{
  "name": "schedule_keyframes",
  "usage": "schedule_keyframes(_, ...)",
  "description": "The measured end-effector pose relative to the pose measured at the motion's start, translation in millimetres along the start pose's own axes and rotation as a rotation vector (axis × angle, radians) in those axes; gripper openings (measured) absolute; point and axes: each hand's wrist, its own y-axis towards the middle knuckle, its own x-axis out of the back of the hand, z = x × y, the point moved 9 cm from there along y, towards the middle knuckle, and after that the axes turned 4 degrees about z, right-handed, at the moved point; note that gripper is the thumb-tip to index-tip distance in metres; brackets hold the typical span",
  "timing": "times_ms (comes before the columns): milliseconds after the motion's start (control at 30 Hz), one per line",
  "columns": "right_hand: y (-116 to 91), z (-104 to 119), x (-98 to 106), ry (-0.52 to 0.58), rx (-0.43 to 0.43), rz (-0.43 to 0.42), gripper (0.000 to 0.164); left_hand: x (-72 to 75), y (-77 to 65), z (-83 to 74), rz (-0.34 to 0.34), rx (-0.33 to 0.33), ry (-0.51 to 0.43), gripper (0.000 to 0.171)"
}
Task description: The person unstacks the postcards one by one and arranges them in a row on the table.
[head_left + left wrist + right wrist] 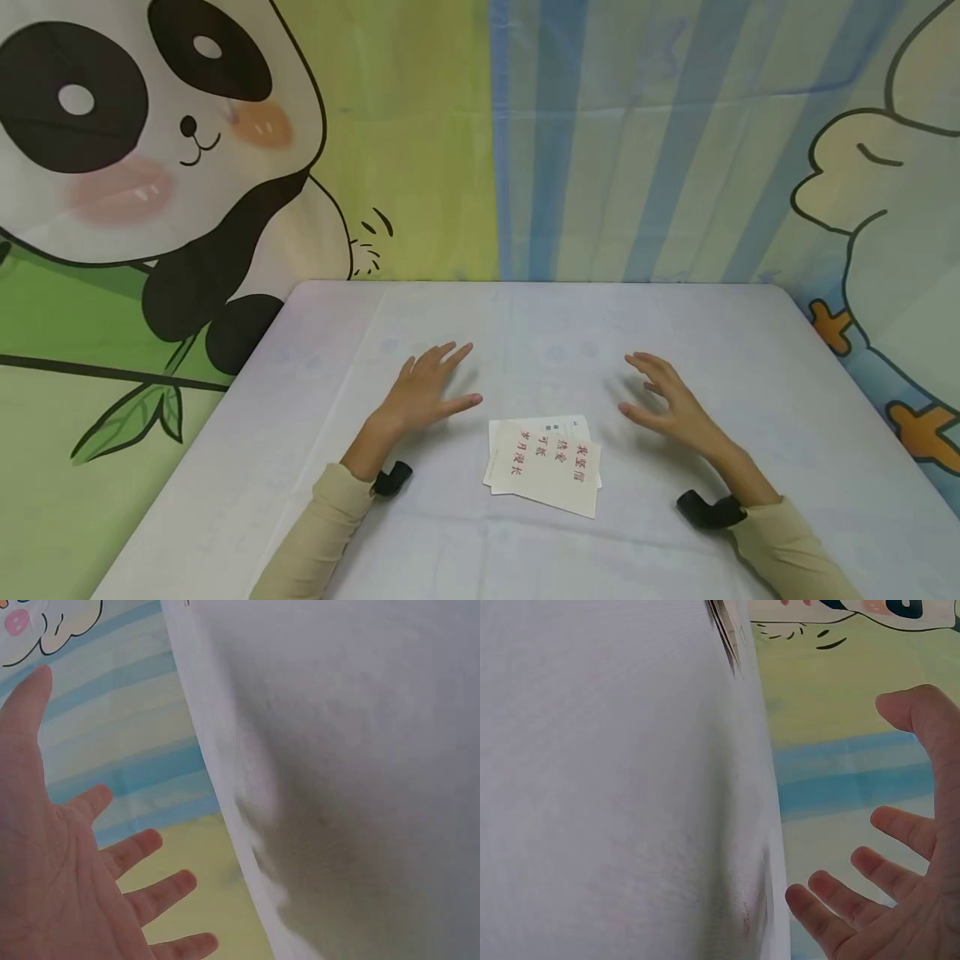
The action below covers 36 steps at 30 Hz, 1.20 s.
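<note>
Two or more pale cards [551, 471] lie overlapping on the white-covered table, the top one printed with reddish Chinese characters. To their upper left, my left hand [426, 392] is spread above the cloth, thumb pointing toward the cards. My right hand [678, 408] hovers on the other side, its fingers apart and slightly bent. Both palms hold nothing. In the left wrist view, the left hand [67, 877] shows its bare palm and spread fingers. The right wrist view has the right hand [900, 877] likewise empty, with card edges [724, 634] at the top.
A white cloth covers the table [525, 350], whose far edge meets a printed backdrop. A panda [187, 125] is drawn on the left, blue stripes [558, 142] on the right. Black wrist cameras [708, 510] sit on both wrists beside beige sleeves [322, 525].
</note>
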Motion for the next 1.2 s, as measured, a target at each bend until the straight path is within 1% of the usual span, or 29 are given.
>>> schedule_keyframes(100,0,2,-4,0.018,0.039,0.003,0.072,-4.5,-2.4,-3.9,0.019,-0.028,-0.035,0.085)
schedule_keyframes(233,0,8,-9,0.091,0.054,0.024,0.075,-10.2,-8.0,-9.4,0.047,-0.056,-0.082,0.085)
schedule_keyframes(367,-2,24,-10,0.146,0.060,0.056,0.077,-14.1,-13.6,-14.6,0.071,-0.070,-0.113,0.084)
schedule_keyframes(500,-3,42,-10,0.147,0.093,0.079,0.076,-16.3,-19.2,-19.3,0.102,-0.073,-0.163,0.084)
schedule_keyframes(567,-3,46,-11,0.154,0.108,0.080,0.075,-17.7,-22.1,-20.9,0.121,-0.065,-0.186,0.085)
schedule_keyframes(667,-3,50,-11,0.147,0.134,0.073,0.073,-19.8,-25.5,-23.2,0.144,-0.060,-0.194,0.085)
schedule_keyframes(767,-3,51,-12,0.148,0.150,0.077,0.071,-20.1,-27.7,-26.3,0.145,-0.076,-0.197,0.085)
schedule_keyframes(833,-4,52,-14,0.161,0.171,0.095,0.069,-20.7,-28.7,-27.5,0.151,-0.082,-0.210,0.085)
schedule_keyframes(967,-6,49,-23,0.185,0.224,0.146,0.061,-25.1,-30.5,-28.3,0.194,-0.072,-0.237,0.086)
schedule_keyframes(1067,-8,43,-31,0.192,0.278,0.181,0.051,-28.7,-31.7,-30.0,0.223,-0.076,-0.251,0.089)
schedule_keyframes(1133,-9,39,-37,0.206,0.308,0.209,0.045,-30.5,-32.5,-31.7,0.235,-0.089,-0.260,0.088)
schedule_keyframes(1200,-10,34,-41,0.215,0.321,0.237,0.041,-31.8,-33.7,-34.9,0.240,-0.126,-0.256,0.085)
